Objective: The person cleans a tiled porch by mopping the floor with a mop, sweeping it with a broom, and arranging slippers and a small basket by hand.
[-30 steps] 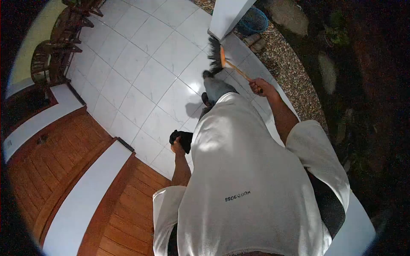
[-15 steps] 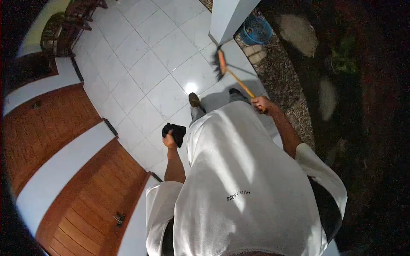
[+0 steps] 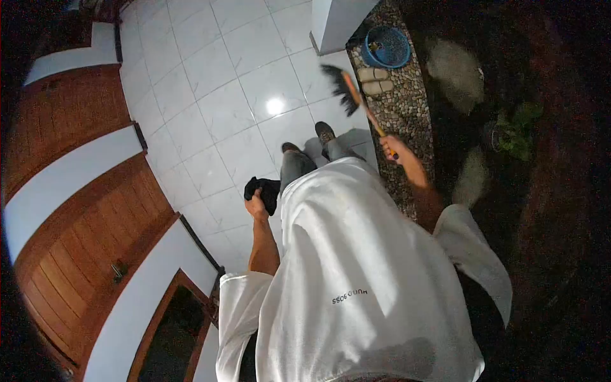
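Note:
My right hand [image 3: 396, 149] is wrapped round the handle of a short broom [image 3: 354, 95]. The broom has an orange head, dark bristles and a yellowish handle, and is held out ahead of me with its bristles towards the left. Whether the bristles touch the floor I cannot tell. On the other side, my left hand [image 3: 256, 202] grips a bunched black cloth [image 3: 263, 192], held out beside my left leg. My feet, in dark shoes, stand on the white tiled floor [image 3: 219, 114] between the two hands.
A white pillar [image 3: 337, 28] rises ahead. Right of it, a blue bucket [image 3: 387, 48] and a pair of light slippers [image 3: 374, 81] sit on a pebble strip [image 3: 414, 114]. Dark ground with stepping stones [image 3: 455, 70] lies further right. Wooden doors [image 3: 95, 254] line the left wall.
The broom has swung, its head shifting right and its bristles now clearer. I have moved forward along the tiles, my right foot ahead. The black cloth stays in my left hand.

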Action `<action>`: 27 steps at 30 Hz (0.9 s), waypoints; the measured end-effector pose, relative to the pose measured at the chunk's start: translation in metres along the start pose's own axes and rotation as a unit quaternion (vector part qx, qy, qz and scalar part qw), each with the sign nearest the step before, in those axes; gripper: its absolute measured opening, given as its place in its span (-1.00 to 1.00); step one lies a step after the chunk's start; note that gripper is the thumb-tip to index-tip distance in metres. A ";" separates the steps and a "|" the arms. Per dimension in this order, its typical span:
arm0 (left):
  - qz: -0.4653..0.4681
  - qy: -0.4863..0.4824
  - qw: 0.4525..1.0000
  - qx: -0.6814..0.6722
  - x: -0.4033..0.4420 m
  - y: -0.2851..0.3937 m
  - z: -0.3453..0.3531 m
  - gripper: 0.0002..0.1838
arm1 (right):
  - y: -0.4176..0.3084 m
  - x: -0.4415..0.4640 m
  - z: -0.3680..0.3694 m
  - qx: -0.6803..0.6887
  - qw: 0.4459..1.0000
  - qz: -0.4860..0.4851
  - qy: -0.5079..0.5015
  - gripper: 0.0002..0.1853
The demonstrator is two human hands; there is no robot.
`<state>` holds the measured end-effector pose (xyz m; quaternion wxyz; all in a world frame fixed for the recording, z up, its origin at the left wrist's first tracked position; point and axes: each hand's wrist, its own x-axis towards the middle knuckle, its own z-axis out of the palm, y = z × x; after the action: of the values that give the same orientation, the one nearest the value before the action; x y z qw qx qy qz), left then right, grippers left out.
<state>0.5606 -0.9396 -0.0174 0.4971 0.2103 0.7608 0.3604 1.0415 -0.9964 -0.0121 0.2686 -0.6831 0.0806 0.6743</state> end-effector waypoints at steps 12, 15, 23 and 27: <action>-0.094 0.058 0.986 -0.122 -0.095 -0.135 -0.030 -0.68 | 0.005 -0.087 -0.022 -0.014 0.995 0.032 -0.099 -0.83; -0.076 0.052 0.990 -0.106 -0.108 -0.147 -0.007 -0.68 | 0.017 -0.071 -0.033 0.067 0.979 0.069 -0.180 -0.87; 0.010 -0.009 0.998 -0.055 -0.167 -0.175 0.066 -0.39 | 0.066 -0.059 0.012 -0.520 0.839 -0.132 -0.090 -0.78; 0.076 -0.120 0.956 0.257 -0.245 -0.131 0.120 0.03 | 0.096 -0.055 0.011 -0.641 0.739 -0.152 -0.141 -0.75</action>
<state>0.7766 -1.1506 0.0021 0.4856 0.4297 0.7440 0.1614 0.9820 -1.0858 0.0169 -0.1261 -0.5939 -0.5144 0.6056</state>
